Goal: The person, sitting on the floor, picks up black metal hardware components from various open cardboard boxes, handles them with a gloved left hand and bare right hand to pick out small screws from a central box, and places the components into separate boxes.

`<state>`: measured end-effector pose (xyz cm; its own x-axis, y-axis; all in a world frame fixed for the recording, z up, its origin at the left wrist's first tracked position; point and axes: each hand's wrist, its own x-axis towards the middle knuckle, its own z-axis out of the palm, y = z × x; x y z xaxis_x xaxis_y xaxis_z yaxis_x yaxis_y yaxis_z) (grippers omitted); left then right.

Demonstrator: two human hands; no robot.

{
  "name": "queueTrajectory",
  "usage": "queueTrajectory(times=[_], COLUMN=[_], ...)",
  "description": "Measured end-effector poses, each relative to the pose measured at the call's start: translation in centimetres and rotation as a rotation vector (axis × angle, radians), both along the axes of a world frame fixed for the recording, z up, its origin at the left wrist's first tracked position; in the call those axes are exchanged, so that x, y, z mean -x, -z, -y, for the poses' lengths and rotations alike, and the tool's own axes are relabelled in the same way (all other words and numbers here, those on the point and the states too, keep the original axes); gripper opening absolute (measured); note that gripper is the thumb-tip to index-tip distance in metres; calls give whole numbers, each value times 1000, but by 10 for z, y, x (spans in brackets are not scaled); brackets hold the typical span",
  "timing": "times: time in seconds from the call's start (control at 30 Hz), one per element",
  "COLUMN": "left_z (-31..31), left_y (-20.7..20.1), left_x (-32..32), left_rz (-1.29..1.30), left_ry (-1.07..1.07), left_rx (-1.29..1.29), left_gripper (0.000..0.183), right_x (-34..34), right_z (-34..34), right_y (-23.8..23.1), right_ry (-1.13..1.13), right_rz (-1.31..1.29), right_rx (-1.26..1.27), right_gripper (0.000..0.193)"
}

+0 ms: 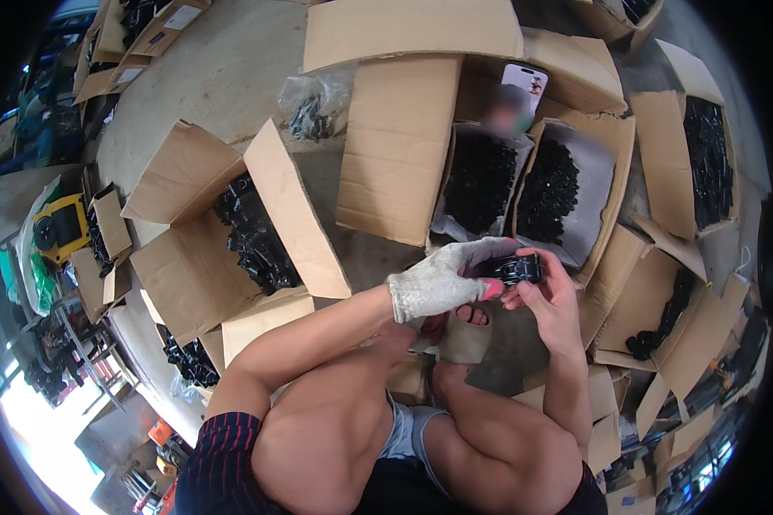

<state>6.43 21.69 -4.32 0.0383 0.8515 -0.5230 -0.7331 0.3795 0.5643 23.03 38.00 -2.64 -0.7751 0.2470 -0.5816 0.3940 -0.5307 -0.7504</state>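
Observation:
In front of my knees both hands hold one glossy black part (519,270), small and hollow-looking; its exact kind I cannot make out. My left hand (447,276), in a whitish knit glove with pinkish fingertips, grips it from the left. The bare fingers of my right hand (548,300) close on its right end. Just beyond the hands stands an open cardboard box (395,154) with two lined trays inside. Small black pieces (481,182) fill the left tray, and more black pieces (548,193) cover part of the right one.
A phone (524,81) with a lit screen leans at the box's back. To the left, an open carton (189,266) holds larger black parts (256,236). More cartons of black parts (709,163) line the right. A clear plastic bag (316,103) lies on the floor behind.

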Motion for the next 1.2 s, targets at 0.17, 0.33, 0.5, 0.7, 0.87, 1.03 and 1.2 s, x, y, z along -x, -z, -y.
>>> queueTrajectory(times=[0.17, 0.33, 0.5, 0.7, 0.87, 1.03, 1.2], left_z=[0, 6, 3, 3, 6, 7, 8], left_y=[-9, -8, -20, -18, -20, -22, -19], left_x=[3, -11, -9, -9, -8, -4, -3], left_rz=[-396, -626, -601, -351, -339, -380, -408], left_ry=[249, 1, -105, -127, -174, -152, -124], left_rx=[6, 38, 1, 51, 64, 46, 15], left_gripper=[62, 48, 58, 71, 72, 77, 75], right_x=[-6, 2, 23, 27, 30, 30, 29], right_z=[2, 17, 22, 20, 20, 15, 8], right_y=[7, 4, -1, -6, -14, -16, -17], right_ry=[35, 93, 123, 21, -20, -87, -172], right_rz=[-27, -44, -74, -22, -38, -74, -106], right_rx=[-66, -168, -457, -627, -673, -733, -779], right_gripper=[44, 47, 49, 52, 53, 55, 54])
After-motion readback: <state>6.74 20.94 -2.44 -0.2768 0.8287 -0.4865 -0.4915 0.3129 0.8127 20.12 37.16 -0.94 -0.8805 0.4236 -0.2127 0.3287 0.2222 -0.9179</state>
